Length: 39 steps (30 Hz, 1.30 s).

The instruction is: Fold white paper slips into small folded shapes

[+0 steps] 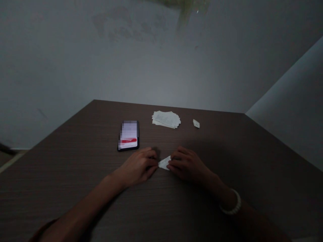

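Observation:
A small piece of white paper, folded to a pointed shape, lies between my hands low over the table. At its left tip, my left hand pinches it with closed fingers. My right hand grips the wider right end, its fingertips covering that edge. A beaded bracelet circles my right wrist. Beyond my hands lies a loose stack of printed paper slips. To the right of the stack sits a small folded paper piece.
A phone with its screen lit lies left of the paper stack, just beyond my left hand. The dark wooden table meets a grey wall at its far edge. Another wall surface rises along the right.

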{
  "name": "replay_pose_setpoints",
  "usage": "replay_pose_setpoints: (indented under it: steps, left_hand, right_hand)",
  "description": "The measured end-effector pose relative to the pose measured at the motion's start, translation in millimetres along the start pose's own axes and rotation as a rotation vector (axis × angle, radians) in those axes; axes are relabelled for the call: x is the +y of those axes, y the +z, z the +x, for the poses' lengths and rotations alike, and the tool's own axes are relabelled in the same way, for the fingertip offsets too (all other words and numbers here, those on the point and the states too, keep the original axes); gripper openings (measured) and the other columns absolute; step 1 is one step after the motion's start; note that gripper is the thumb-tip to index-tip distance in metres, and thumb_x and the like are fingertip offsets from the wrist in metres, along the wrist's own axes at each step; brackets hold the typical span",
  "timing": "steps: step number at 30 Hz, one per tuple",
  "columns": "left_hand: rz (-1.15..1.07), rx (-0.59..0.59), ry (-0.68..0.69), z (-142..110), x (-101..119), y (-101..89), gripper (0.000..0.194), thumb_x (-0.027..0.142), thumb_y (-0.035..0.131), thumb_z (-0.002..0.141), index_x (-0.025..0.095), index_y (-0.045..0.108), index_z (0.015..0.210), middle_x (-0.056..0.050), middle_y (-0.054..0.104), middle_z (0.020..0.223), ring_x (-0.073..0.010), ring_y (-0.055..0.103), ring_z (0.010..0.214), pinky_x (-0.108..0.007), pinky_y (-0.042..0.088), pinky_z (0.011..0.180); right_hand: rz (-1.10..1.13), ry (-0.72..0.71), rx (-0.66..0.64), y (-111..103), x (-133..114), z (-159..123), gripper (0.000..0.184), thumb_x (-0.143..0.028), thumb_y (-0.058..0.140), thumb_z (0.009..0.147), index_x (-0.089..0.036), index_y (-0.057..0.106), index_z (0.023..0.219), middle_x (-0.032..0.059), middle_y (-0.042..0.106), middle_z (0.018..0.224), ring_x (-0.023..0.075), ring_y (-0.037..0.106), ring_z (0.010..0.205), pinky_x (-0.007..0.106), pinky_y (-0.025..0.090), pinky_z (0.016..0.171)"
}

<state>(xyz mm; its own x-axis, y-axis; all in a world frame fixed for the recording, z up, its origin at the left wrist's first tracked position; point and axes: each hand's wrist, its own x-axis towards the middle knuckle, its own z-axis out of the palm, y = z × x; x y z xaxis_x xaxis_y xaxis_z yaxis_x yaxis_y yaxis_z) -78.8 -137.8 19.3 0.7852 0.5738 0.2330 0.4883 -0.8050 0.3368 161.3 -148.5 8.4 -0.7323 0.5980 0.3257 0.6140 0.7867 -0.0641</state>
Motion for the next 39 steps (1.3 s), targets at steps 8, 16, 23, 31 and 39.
replay_pose_setpoints:
  steps: [8, 16, 23, 31, 39]
  left_hand:
    - [-0.052, 0.007, -0.093, 1, 0, -0.8, 0.017, 0.015, 0.053, 0.087, 0.016, 0.069, 0.081, -0.006, 0.058, 0.088, -0.0210, 0.054, 0.088, -0.034, 0.044, 0.079]
    - [-0.110, 0.115, -0.204, 3, -1, 9.6, 0.016, 0.016, 0.058, 0.082, 0.021, 0.071, 0.076, -0.004, 0.060, 0.083, -0.0217, 0.053, 0.087, -0.035, 0.041, 0.079]
    - [-0.100, 0.142, -0.280, 6, 1, 11.0, 0.016, 0.015, 0.060, 0.079, 0.022, 0.072, 0.070, -0.004, 0.060, 0.080, -0.0230, 0.052, 0.087, -0.037, 0.040, 0.078]
    - [-0.094, 0.204, -0.318, 6, -2, 14.2, 0.012, 0.014, 0.062, 0.075, 0.021, 0.070, 0.069, -0.003, 0.061, 0.081, -0.0224, 0.052, 0.086, -0.037, 0.041, 0.077]
    - [-0.081, 0.228, -0.350, 4, -12, 13.9, 0.008, 0.019, 0.064, 0.074, 0.021, 0.071, 0.070, -0.004, 0.063, 0.081, -0.0218, 0.053, 0.082, -0.038, 0.041, 0.074]
  right_hand:
    - [0.156, -0.029, 0.009, 5, -6, 0, 0.015, -0.019, 0.051, 0.093, -0.016, 0.065, 0.089, 0.0056, 0.065, 0.093, 0.0168, 0.056, 0.084, 0.029, 0.046, 0.075]
    - [0.119, -0.079, -0.067, 6, -6, -1, 0.025, -0.015, 0.052, 0.091, -0.023, 0.064, 0.111, 0.0058, 0.062, 0.108, 0.0187, 0.055, 0.094, 0.030, 0.045, 0.079]
    - [0.017, -0.086, -0.156, -2, -9, 3, 0.030, -0.015, 0.054, 0.087, -0.028, 0.062, 0.113, 0.0057, 0.059, 0.108, 0.0201, 0.052, 0.092, 0.029, 0.043, 0.069]
    - [0.008, -0.116, -0.166, -3, -10, 6, 0.033, -0.013, 0.053, 0.086, -0.025, 0.060, 0.116, 0.0059, 0.059, 0.107, 0.0198, 0.050, 0.090, 0.030, 0.043, 0.069]
    - [0.023, -0.109, -0.163, -4, -13, 7, 0.035, -0.012, 0.052, 0.087, -0.023, 0.059, 0.119, 0.0060, 0.061, 0.103, 0.0195, 0.050, 0.089, 0.030, 0.042, 0.069]
